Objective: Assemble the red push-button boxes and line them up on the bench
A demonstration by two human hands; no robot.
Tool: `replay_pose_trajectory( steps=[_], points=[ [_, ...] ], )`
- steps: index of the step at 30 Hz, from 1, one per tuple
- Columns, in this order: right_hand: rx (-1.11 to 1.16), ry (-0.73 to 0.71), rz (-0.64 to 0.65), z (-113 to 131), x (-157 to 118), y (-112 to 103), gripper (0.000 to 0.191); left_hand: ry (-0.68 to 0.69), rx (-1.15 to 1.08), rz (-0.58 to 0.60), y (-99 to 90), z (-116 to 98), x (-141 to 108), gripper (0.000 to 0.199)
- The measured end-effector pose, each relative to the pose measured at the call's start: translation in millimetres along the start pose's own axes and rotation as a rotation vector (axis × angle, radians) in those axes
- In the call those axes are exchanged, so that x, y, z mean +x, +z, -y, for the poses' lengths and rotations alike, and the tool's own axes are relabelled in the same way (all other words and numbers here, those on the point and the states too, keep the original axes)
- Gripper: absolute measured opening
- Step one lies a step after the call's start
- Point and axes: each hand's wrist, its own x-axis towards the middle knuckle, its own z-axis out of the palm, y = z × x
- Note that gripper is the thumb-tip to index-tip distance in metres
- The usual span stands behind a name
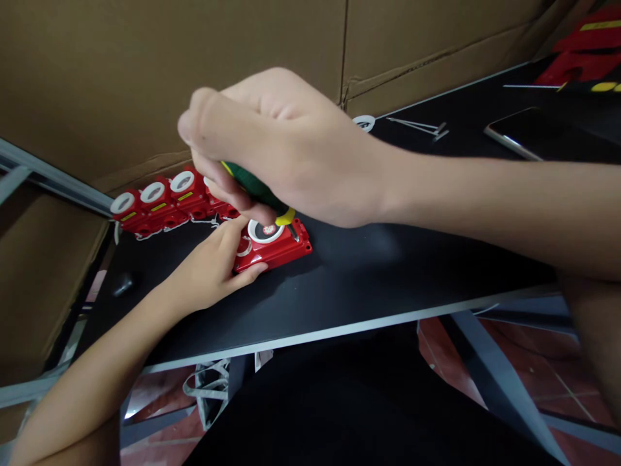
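A red plastic housing (279,252) with a white-rimmed round window lies on the black table. My left hand (213,265) is closed around its left end, thumb along the near side and fingers over the far side. My right hand (281,142) is wrapped round a screwdriver (255,186) with a green and yellow handle. The screwdriver points down, tilted, and its metal tip meets the housing's right end near a corner. Whether a screw sits under the tip is too small to tell.
Several similar red housings (158,204) with white rings stand in a row at the back left. A phone (543,133), thin metal T-shaped pieces (422,127) and a white ring (363,123) lie at the back right. Cardboard (160,71) walls the far edge. A small black object (123,283) lies left.
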Motion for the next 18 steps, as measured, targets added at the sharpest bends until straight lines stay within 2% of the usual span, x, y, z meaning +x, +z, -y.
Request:
replay_pose_trajectory(
  steps=[3, 7, 10, 12, 14, 18],
  points=[
    [-0.285, 0.007, 0.09, 10, -2, -6, 0.067, -0.023, 0.002, 0.007, 0.8, 1, 0, 0.081],
    [-0.658, -0.055, 0.002, 19, -8, -16, 0.064, -0.011, -0.016, -0.002, 1.6, 1, 0, 0.081],
    [-0.908, -0.099, -0.051, 16, -9, -28, 0.059, -0.008, -0.016, 0.002, 1.9, 1, 0, 0.082],
    [-1.053, -0.164, -0.041, 10, -9, -37, 0.056, 0.002, -0.015, -0.002, 1.9, 2, 0, 0.082],
    [-1.135, -0.202, -0.01, 5, -7, -45, 0.051, 0.016, -0.018, -0.009, 1.7, 2, -1, 0.082],
    [-1.181, -0.19, 0.058, 1, -3, -54, 0.035, 0.024, -0.012, -0.006, 0.7, 2, -1, 0.081]
  ],
)
